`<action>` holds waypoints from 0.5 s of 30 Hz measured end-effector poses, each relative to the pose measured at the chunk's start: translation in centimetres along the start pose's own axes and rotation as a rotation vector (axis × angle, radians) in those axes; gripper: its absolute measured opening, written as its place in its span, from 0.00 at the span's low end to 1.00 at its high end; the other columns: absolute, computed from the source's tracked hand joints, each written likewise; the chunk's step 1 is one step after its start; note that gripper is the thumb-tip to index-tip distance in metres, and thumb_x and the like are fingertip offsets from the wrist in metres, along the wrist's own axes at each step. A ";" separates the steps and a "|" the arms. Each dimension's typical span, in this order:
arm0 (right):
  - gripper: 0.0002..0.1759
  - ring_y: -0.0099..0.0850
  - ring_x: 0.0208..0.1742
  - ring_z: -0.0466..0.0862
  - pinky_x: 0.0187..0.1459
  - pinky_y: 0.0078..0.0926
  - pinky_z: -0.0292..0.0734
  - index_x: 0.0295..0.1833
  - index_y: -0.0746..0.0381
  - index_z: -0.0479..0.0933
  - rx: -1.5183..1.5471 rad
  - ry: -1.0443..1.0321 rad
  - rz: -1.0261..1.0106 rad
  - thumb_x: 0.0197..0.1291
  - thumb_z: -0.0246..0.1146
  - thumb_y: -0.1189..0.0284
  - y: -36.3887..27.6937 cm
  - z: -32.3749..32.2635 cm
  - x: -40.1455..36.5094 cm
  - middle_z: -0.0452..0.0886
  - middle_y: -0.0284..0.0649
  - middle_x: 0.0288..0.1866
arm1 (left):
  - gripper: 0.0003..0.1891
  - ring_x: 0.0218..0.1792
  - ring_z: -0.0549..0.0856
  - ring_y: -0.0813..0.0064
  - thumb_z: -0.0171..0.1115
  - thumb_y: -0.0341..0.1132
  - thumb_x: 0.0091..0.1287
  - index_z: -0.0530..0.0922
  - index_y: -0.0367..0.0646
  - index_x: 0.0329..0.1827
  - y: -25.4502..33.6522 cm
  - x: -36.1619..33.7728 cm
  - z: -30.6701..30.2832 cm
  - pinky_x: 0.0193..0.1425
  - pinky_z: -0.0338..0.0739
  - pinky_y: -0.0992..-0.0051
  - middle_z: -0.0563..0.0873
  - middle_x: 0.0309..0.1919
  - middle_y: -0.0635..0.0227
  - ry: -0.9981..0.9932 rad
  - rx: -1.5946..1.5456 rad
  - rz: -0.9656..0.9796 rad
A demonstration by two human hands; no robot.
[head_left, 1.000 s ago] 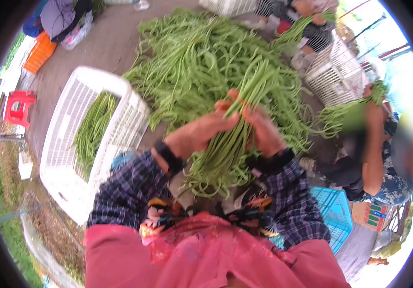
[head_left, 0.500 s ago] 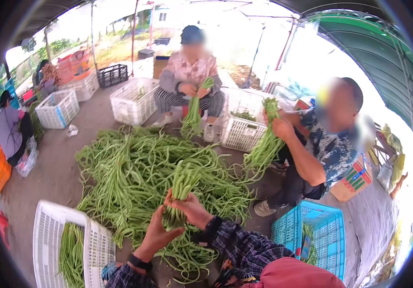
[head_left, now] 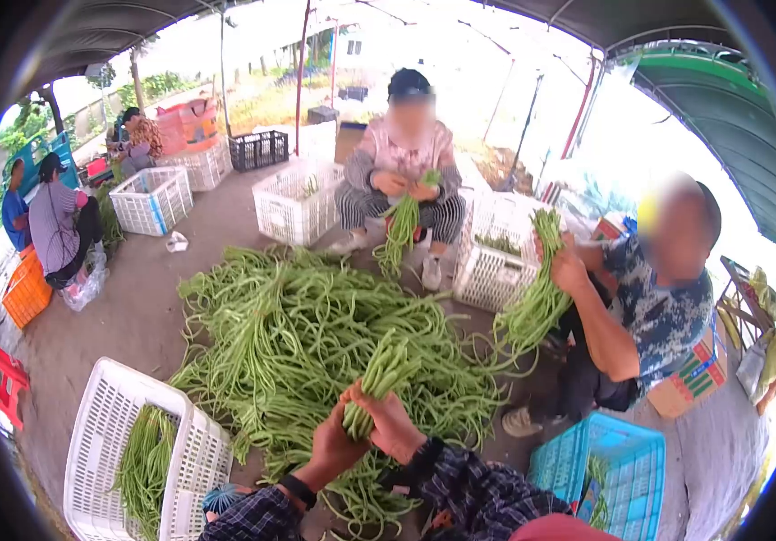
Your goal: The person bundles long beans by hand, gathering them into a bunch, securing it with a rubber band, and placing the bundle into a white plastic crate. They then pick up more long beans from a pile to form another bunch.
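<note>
A bundle of long green beans (head_left: 386, 368) stands tilted upward between my hands, its upper ends fanned out. My right hand (head_left: 391, 427) wraps round the bundle from the right. From the left, my left hand (head_left: 337, 447) closes round its lower part, fingers partly hidden behind the beans. Just beyond and under my hands spreads a large heap of loose long beans (head_left: 270, 334) on the ground. Some strands trail toward me below my wrists.
A white crate (head_left: 90, 442) holding beans stands at left; a blue crate (head_left: 645, 469) stands at right. Two people, one opposite (head_left: 406, 135) and one at right (head_left: 654, 316), hold bean bundles. White crates (head_left: 293, 216), a red stool (head_left: 4, 383) and other seated people lie farther off.
My left hand, open beside the bundle before, has closed round its lower part. The view has shifted, so everything sits farther right. The person opposite has lowered their bundle slightly.
</note>
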State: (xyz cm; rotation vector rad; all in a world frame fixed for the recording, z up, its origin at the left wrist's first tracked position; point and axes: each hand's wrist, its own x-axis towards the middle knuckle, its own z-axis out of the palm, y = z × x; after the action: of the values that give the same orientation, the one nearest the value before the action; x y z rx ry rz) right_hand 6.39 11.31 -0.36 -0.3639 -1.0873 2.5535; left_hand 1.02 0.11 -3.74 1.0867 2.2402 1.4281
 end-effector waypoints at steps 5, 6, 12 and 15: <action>0.20 0.25 0.46 0.78 0.48 0.25 0.74 0.54 0.62 0.67 -0.148 -0.099 -0.031 0.57 0.64 0.74 -1.6 -0.8 -0.8 0.76 0.36 0.42 | 0.31 0.39 0.83 0.75 0.69 0.33 0.47 0.68 0.40 0.56 1.2 -0.2 -1.1 0.45 0.77 0.74 0.82 0.38 0.66 -0.257 -0.305 -0.061; 0.21 0.25 0.45 0.78 0.47 0.25 0.74 0.55 0.62 0.66 -0.177 -0.098 -0.029 0.57 0.63 0.75 -1.8 -0.8 -0.7 0.77 0.36 0.42 | 0.31 0.39 0.83 0.75 0.69 0.33 0.47 0.68 0.40 0.56 0.9 -0.5 -0.8 0.45 0.77 0.74 0.82 0.38 0.66 -0.240 -0.307 -0.075; 0.19 0.28 0.33 0.78 0.31 0.28 0.77 0.53 0.64 0.66 -0.114 0.099 0.021 0.57 0.62 0.73 -3.7 -1.2 -0.4 0.75 0.36 0.34 | 0.19 0.33 0.79 0.82 0.67 0.28 0.50 0.72 0.40 0.44 1.7 -0.6 -0.9 0.40 0.75 0.78 0.79 0.32 0.73 -0.624 -0.538 -0.360; 0.18 0.26 0.33 0.78 0.34 0.27 0.77 0.50 0.64 0.69 -0.103 0.195 -0.042 0.59 0.63 0.67 -4.2 -1.0 0.2 0.75 0.37 0.33 | 0.19 0.34 0.78 0.82 0.67 0.27 0.50 0.73 0.39 0.45 2.6 -0.7 -1.1 0.40 0.74 0.78 0.79 0.33 0.73 -0.576 -0.603 -0.322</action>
State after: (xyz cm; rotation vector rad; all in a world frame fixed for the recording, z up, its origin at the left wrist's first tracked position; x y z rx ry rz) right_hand 7.40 14.79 1.97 -0.5961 -1.1415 2.3732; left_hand 2.03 -0.55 -1.12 0.7558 1.3748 1.3041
